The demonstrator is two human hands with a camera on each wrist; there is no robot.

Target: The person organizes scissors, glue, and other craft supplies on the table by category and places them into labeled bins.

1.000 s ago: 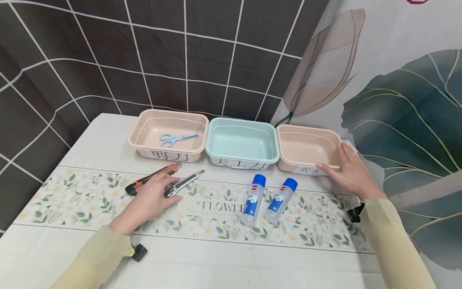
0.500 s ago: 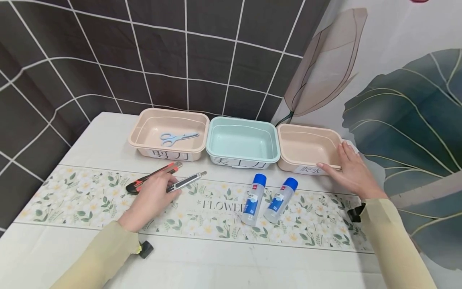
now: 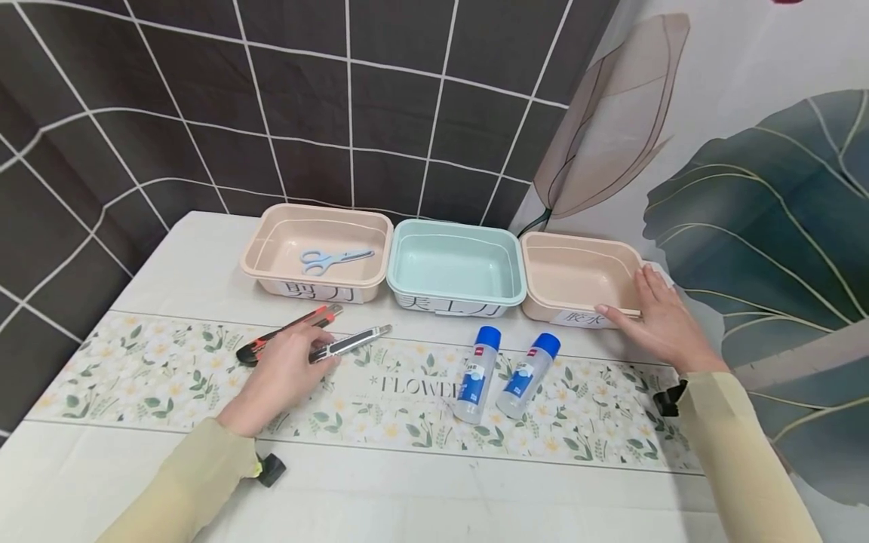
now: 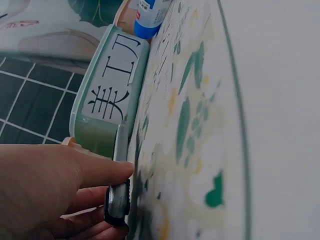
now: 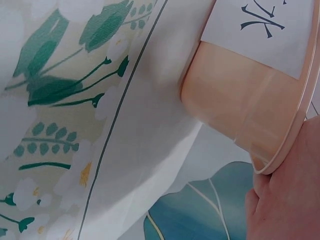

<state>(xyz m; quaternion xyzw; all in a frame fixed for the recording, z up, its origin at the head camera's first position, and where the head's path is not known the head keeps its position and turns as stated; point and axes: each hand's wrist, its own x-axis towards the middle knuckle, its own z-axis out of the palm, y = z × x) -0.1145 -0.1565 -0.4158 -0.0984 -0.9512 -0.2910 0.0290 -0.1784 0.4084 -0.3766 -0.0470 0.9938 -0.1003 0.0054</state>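
Note:
My left hand (image 3: 281, 385) pinches a silver and black utility knife (image 3: 351, 342) between thumb and fingers, low over the flowered strip. In the left wrist view the knife (image 4: 120, 150) points toward the label of the teal bin. Partly hidden beyond the fingers lies a black and red utility knife (image 3: 258, 347). My right hand (image 3: 668, 332) rests on the near right corner of the right-hand pink bin (image 3: 539, 310), with fingers along its side and the thumb at the front rim. The right wrist view shows that corner of the bin (image 5: 225, 100) against the hand.
Blue scissors (image 3: 333, 260) lie in the left pink bin (image 3: 265, 285). The teal bin (image 3: 407, 298) stands in the middle of the row. Two blue-capped glue bottles (image 3: 475, 385) lie in front of the bins. A dark gridded cloth (image 3: 292, 98) hangs behind the table.
The silver knife has turned slightly and its tip has shifted a little to the right in my left hand. My right hand stays on the bin.

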